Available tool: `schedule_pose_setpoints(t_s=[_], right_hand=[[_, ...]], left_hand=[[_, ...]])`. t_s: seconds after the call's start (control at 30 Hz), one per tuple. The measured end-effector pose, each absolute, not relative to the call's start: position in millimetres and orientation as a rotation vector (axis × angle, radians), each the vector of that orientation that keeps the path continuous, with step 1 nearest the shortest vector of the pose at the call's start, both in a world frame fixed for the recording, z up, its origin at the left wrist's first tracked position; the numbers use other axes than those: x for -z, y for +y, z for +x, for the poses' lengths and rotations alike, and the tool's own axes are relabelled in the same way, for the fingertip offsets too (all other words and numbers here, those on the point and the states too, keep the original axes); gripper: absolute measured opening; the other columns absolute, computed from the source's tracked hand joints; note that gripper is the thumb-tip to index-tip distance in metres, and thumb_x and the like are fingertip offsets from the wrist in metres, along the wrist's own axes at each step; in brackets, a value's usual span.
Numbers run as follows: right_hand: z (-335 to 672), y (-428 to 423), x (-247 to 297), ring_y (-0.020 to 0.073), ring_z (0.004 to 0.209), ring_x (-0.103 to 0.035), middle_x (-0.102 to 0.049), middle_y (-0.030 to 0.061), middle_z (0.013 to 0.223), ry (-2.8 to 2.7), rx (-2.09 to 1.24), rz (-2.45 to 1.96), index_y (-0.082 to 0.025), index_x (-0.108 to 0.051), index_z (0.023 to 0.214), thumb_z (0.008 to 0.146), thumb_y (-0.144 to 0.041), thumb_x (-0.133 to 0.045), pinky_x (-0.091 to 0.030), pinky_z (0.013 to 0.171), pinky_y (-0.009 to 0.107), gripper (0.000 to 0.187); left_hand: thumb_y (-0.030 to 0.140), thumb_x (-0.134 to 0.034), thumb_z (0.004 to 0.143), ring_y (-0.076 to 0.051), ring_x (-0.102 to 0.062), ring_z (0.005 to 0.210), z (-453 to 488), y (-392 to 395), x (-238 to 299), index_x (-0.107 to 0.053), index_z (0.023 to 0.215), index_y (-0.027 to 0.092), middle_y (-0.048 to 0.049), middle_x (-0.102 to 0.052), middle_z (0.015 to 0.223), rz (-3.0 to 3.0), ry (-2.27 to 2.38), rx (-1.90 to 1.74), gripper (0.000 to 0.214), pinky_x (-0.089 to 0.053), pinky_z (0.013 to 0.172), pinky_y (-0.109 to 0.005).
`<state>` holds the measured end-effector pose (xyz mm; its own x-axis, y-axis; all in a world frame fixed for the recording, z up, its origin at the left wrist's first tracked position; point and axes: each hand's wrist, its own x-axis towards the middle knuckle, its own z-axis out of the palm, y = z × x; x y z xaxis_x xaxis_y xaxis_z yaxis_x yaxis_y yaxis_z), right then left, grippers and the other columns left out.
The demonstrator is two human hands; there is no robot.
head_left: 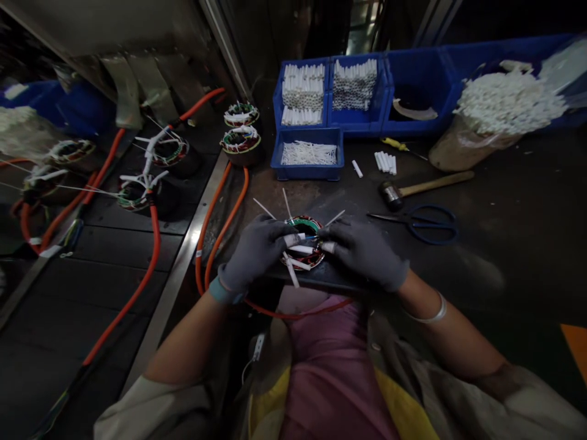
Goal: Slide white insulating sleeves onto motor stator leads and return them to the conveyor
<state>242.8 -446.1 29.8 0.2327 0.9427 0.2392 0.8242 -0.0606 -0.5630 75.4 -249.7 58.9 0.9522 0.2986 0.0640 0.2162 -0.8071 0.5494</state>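
Observation:
A motor stator (pixel 306 221) with copper windings, a green inner ring and white sleeves lies at the table's front edge. My left hand (pixel 257 249), in a grey glove, closes at its left side on a short white sleeve (pixel 300 237). A blue wire (pixel 312 237) runs from this sleeve toward my right hand (pixel 367 249). That gloved hand is pinched over the wire's end at the stator's right side; its exact hold is partly hidden. White ties (pixel 287 205) stick up from the windings, and loose white sleeves (pixel 291 272) hang over the near rim.
Blue bins (pixel 358 125) of white tubes stand behind a small blue tray (pixel 307 173) of white ties. A hammer (pixel 431 183), scissors (pixel 431 224) and yellow-handled tool (pixel 395 145) lie right. Other stators (pixel 241 150) and orange cables (pixel 153 244) are left.

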Motion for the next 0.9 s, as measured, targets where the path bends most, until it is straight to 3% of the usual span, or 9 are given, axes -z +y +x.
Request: schedule_pose_setpoints(t_s=[0.17, 0.33, 0.5, 0.63, 0.7, 0.8, 0.9], right_hand=[[229.7, -431.8, -49.1, 0.0273, 0.096, -0.064, -0.073, 0.0123, 0.111, -1.916, -0.012, -2.086, -0.021, -0.076, 0.125, 0.106, -0.022, -0.062, -0.037, 0.075, 0.036, 0.024], [236.0, -435.9, -32.7, 0.0261, 0.097, -0.063, -0.073, 0.0127, 0.107, -1.991, 0.072, -1.867, -0.019, -0.078, 0.116, 0.109, -0.021, -0.055, -0.04, 0.079, 0.036, 0.024], [245.3, -458.4, -7.0, 0.0222, 0.097, -0.065, -0.074, 0.0095, 0.108, -1.592, -0.157, -1.701, -0.02, -0.077, 0.115, 0.109, -0.031, -0.057, -0.045, 0.082, 0.033, 0.023], [242.8, -460.9, -24.6, 0.02, 0.085, -0.063, -0.073, 0.0046, 0.094, -1.399, -0.352, -1.853, -0.02, -0.076, 0.101, 0.109, -0.045, -0.055, -0.038, 0.073, 0.03, 0.034], [237.0, -453.4, -40.3, 0.0199, 0.08, -0.062, -0.073, 0.0055, 0.089, -1.427, -0.416, -2.033, -0.019, -0.075, 0.093, 0.109, -0.05, -0.051, -0.032, 0.067, 0.03, 0.043], [227.6, -438.0, -58.8, 0.0206, 0.073, -0.062, -0.075, 0.0084, 0.086, -1.476, -0.499, -2.367, -0.018, -0.074, 0.091, 0.107, -0.057, -0.051, -0.023, 0.062, 0.033, 0.048], [225.2, -428.7, -65.7, 0.0207, 0.074, -0.064, -0.077, 0.0102, 0.089, -1.472, -0.608, -2.493, -0.018, -0.076, 0.094, 0.107, -0.058, -0.05, -0.022, 0.061, 0.033, 0.049]], left_hand=[[0.033, -0.065, 0.1, -0.023, -0.061, 0.087, 74.0, -257.9, -44.2, -0.083, 0.094, 0.019, -0.0044, -0.077, 0.088, 2.444, 0.442, -0.339, 0.023, -0.041, 0.077, -0.033], [0.034, -0.065, 0.102, -0.023, -0.059, 0.082, 74.2, -262.8, -45.1, -0.084, 0.102, 0.022, -0.0051, -0.075, 0.085, 2.602, 0.404, -0.39, 0.023, -0.039, 0.075, -0.036], [0.036, -0.064, 0.103, -0.027, -0.062, 0.088, 72.9, -270.1, -52.4, -0.083, 0.099, 0.02, -0.0079, -0.073, 0.084, 2.809, 0.374, -0.419, 0.025, -0.044, 0.088, -0.043], [0.029, -0.054, 0.105, -0.029, -0.065, 0.097, 76.7, -278.9, -57.7, -0.076, 0.123, 0.019, -0.0096, -0.077, 0.104, 2.775, 0.301, -0.321, 0.029, -0.046, 0.098, -0.046], [0.025, -0.052, 0.104, -0.029, -0.067, 0.104, 80.7, -283.4, -59.1, -0.075, 0.123, 0.018, -0.0107, -0.077, 0.113, 2.717, 0.282, -0.255, 0.03, -0.046, 0.103, -0.048], [0.02, -0.047, 0.101, -0.027, -0.069, 0.111, 85.5, -288.4, -57.6, -0.075, 0.117, 0.017, -0.0096, -0.077, 0.118, 2.424, 0.336, -0.266, 0.032, -0.049, 0.104, -0.044], [0.023, -0.046, 0.101, -0.023, -0.071, 0.107, 86.2, -291.5, -52.0, -0.074, 0.114, 0.018, -0.0072, -0.077, 0.114, 2.105, 0.423, -0.352, 0.032, -0.055, 0.098, -0.037]])
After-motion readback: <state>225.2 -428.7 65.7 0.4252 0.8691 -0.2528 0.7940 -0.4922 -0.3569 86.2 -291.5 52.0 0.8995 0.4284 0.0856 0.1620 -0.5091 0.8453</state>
